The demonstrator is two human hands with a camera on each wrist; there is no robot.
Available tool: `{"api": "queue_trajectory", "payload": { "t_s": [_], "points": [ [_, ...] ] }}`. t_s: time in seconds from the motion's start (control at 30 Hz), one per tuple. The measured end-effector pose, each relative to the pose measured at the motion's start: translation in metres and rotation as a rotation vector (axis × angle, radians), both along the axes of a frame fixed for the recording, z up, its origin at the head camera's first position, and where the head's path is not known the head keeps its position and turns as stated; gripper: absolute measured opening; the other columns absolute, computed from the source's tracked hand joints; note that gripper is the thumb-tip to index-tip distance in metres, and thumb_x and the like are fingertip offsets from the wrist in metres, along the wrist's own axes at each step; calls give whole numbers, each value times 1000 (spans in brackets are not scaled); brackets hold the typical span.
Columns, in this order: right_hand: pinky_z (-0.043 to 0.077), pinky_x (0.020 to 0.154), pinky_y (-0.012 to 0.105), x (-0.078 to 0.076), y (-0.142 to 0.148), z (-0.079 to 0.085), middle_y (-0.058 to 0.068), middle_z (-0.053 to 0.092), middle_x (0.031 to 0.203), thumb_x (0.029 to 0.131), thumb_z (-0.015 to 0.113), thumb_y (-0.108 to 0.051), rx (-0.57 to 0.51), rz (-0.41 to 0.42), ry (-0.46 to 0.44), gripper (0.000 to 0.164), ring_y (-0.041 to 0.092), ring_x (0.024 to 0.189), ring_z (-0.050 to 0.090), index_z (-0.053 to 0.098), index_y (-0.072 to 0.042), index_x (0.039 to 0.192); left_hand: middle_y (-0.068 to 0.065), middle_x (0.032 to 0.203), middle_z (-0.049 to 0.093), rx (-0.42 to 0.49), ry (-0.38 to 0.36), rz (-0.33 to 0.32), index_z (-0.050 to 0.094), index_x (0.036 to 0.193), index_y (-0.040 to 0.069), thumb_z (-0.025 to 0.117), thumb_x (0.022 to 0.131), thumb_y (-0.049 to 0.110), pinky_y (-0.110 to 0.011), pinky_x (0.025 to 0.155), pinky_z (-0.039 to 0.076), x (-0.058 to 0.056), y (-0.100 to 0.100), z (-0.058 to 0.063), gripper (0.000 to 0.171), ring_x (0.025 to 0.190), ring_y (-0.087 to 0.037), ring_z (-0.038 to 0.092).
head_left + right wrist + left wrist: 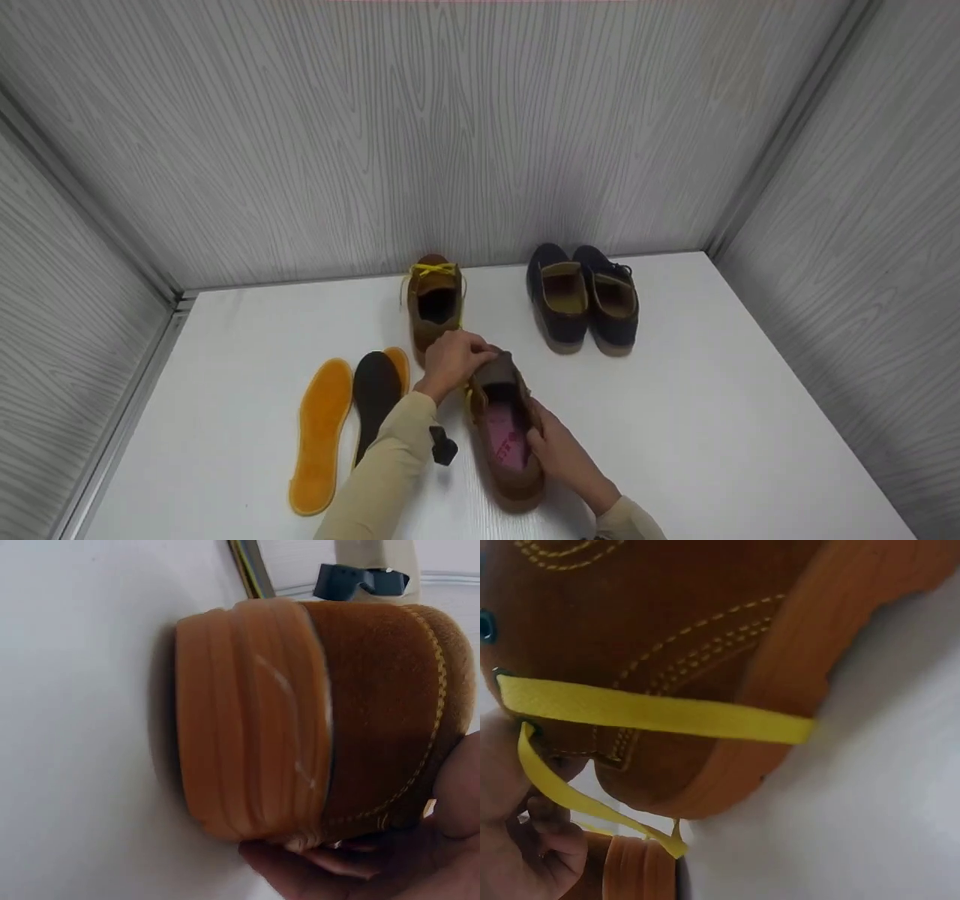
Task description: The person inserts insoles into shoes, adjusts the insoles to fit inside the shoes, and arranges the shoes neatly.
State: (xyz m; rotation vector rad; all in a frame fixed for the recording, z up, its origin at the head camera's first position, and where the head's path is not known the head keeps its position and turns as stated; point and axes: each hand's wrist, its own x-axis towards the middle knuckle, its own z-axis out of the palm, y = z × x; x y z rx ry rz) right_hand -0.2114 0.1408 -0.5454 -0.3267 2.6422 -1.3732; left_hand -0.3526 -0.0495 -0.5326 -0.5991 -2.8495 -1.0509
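Observation:
A brown suede shoe (517,491) stands on the white table with its heel toward me. Its dark tongue (496,371) is pulled up between the thumb and fingers of my left hand (450,358). Inside lies a pink insole (506,436) with red lettering. My right hand (561,454) grips the shoe's right side, thumb over the collar. In the left wrist view, a yellow lace (652,712) hangs down across stitched brown suede. The right wrist view shows the rounded orange-brown heel (251,720), with fingers (300,877) along its side.
The matching brown shoe (424,330) with yellow laces stands behind my left hand. Orange insoles (324,427) and a black-faced insole (376,390) lie at left. A pair of dark shoes (564,326) is at back right. Grey wood-grain panels (450,135) enclose the table.

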Motion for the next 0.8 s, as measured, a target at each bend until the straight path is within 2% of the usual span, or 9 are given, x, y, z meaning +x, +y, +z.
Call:
{"api": "queue_trajectory", "payload": {
  "t_s": [0.23,0.3,0.37,0.43,0.5,0.57,0.63,0.7,0.8],
  "points": [
    [25,106,53,2,-2,1,30,34,143,101,37,-14,25,-5,-15,51,41,133,31,26,9,145,8,84,68,-35,-66,-5,74,84,21,74,83,33,-35,65,48,1,2,8,12,74,-12,60],
    [29,104,53,0,0,1,28,37,142,102,39,-20,22,-9,-37,51,40,131,35,30,7,144,5,86,67,-3,-103,-17,72,86,18,73,84,31,-36,67,48,3,1,9,13,75,-13,60],
    [36,100,51,-3,0,2,26,41,141,103,40,-29,7,-9,-66,54,38,127,42,33,5,144,3,86,66,51,-136,7,70,89,16,72,86,30,-35,67,48,9,-4,8,14,75,-14,59],
    [45,92,47,-5,0,3,24,46,137,102,41,-38,-11,-24,-100,58,35,119,51,38,4,142,2,86,65,133,-149,62,70,91,15,70,87,30,-35,68,47,16,-9,6,15,75,-14,57],
    [50,80,41,-6,0,4,22,53,130,100,40,-45,-32,-39,-119,63,31,105,60,42,4,140,0,86,64,254,-143,138,70,92,13,67,89,28,-34,69,47,26,-14,4,15,76,-15,57],
    [51,71,36,-6,1,3,19,57,123,99,40,-49,-45,-53,-119,65,24,93,63,45,5,137,0,87,64,362,-128,211,70,92,12,65,90,26,-33,71,47,38,-19,4,15,78,-15,56],
    [50,66,33,-6,2,2,17,60,116,99,40,-51,-53,-72,-115,68,19,83,61,47,5,135,0,88,64,429,-98,259,69,92,12,65,90,23,-33,73,47,51,-27,6,12,80,-15,56],
    [49,65,33,-6,3,1,15,61,110,98,40,-52,-57,-95,-116,68,17,78,60,48,5,134,1,89,63,422,-69,301,68,92,12,64,90,20,-33,73,47,64,-40,6,9,80,-15,56],
    [49,66,33,-4,5,-1,14,61,109,98,40,-53,-70,-123,-121,68,17,78,60,50,4,134,0,89,60,328,-38,388,68,94,12,65,88,17,-33,72,46,78,-68,4,9,80,-16,54]
  ]
}}
